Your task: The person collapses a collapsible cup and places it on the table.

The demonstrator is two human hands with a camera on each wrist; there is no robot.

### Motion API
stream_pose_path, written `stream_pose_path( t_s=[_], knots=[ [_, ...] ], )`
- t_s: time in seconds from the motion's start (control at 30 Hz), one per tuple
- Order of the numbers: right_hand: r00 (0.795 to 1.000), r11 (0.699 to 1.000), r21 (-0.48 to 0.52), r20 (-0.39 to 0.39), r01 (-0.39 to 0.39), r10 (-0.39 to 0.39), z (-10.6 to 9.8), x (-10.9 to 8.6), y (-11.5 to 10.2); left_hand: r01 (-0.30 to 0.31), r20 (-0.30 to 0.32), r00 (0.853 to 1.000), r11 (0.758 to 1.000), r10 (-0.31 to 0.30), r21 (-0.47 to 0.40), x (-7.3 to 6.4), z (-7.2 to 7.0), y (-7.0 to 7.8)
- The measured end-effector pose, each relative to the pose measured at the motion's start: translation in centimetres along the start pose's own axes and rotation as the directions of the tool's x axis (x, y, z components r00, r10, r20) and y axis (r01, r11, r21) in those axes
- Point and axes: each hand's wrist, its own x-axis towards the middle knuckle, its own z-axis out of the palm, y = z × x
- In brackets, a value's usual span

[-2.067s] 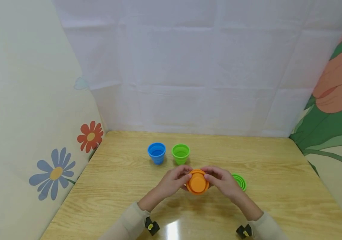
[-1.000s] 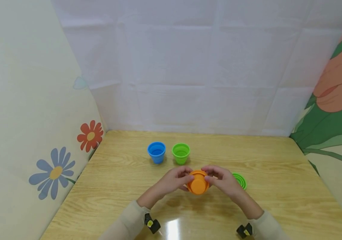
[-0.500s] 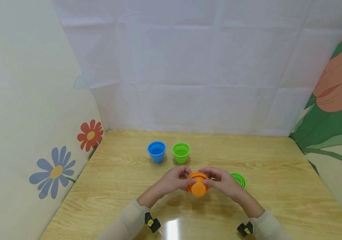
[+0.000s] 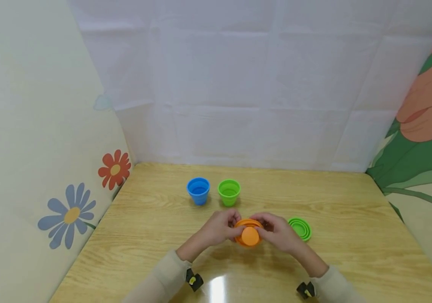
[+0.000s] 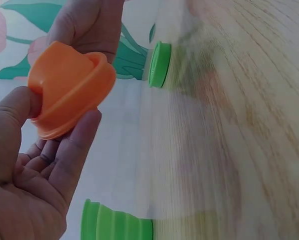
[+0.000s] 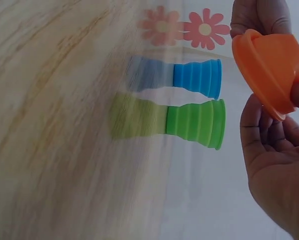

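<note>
Both hands hold an orange collapsible cup (image 4: 250, 236) clear of the table, its base turned toward the person and partly pushed out from its rings. My left hand (image 4: 219, 228) grips the left side, thumb on the cup's wall and fingers behind the rim. On the right side my right hand (image 4: 279, 232) pinches it the same way. In the left wrist view the orange cup (image 5: 69, 87) shows a wide rim and a dented, slanted wall. The right wrist view shows the orange cup (image 6: 274, 70) tilted between the two hands.
Beyond the hands a blue cup (image 4: 198, 191) and a green cup (image 4: 229, 192) stand upright and expanded, side by side. A flattened green collapsible cup (image 4: 300, 229) lies right of the right hand. A white cloth (image 4: 216, 84) hangs behind the wooden table (image 4: 144, 235).
The orange cup's base has come further out of its rings and tipped toward the person. Both thumbs have shifted inward on it. The right hand has moved slightly left, uncovering more of the flat green cup.
</note>
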Motion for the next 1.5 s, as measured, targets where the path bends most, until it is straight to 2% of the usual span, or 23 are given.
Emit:
stream_pose_path(
  t_s=[0.2,0.33,0.47,0.6,0.77,0.9,1.0,1.13,1.33,1.43,1.5],
  knots=[
    [0.992,0.989,-0.119,-0.074,0.089,-0.098,0.28,0.04,-0.27,-0.036,-0.020,0.999,0.999,0.036,-0.022,0.01,0.14,0.03],
    [0.982,0.971,-0.196,-0.100,0.137,-0.159,0.28,0.08,-0.50,-0.066,0.024,0.997,0.996,0.067,-0.059,0.04,-0.03,-0.15],
    [0.974,0.961,-0.232,-0.127,0.152,-0.185,0.42,0.12,-0.28,-0.086,0.065,0.994,0.994,0.091,-0.066,0.07,-0.17,-0.35],
    [0.979,0.975,-0.198,-0.153,0.105,-0.137,0.56,0.00,0.07,-0.087,0.064,0.994,0.996,0.089,-0.035,0.07,-0.12,-0.26],
    [0.990,0.999,-0.053,-0.143,-0.014,0.006,0.40,-0.13,-0.03,-0.118,0.010,0.993,0.991,0.118,0.058,0.21,0.12,-0.12],
    [0.992,0.995,0.063,-0.096,-0.079,0.085,0.13,-0.21,-0.12,-0.154,-0.028,0.987,0.982,0.158,0.108,0.36,0.36,-0.24],
    [0.992,0.986,0.130,-0.055,-0.107,0.115,-0.14,-0.34,-0.20,-0.160,-0.049,0.985,0.982,0.166,0.096,0.27,0.37,-0.18],
    [0.992,0.983,0.147,-0.038,-0.114,0.120,-0.37,-0.44,-0.38,-0.150,-0.048,0.987,0.988,0.152,0.040,0.03,0.24,0.01],
    [0.990,0.992,0.068,-0.090,-0.106,0.112,-0.34,-0.32,-0.59,-0.130,0.004,0.991,0.989,0.131,-0.071,-0.05,0.09,0.05],
    [0.993,0.998,0.022,-0.104,-0.058,0.060,-0.32,-0.33,-0.59,-0.101,0.019,0.994,0.989,0.104,-0.106,0.01,0.15,0.12],
    [0.995,1.000,-0.023,-0.105,-0.005,0.002,-0.27,-0.29,-0.47,-0.084,0.033,0.996,0.992,0.087,-0.090,0.08,0.24,0.12]
  ],
)
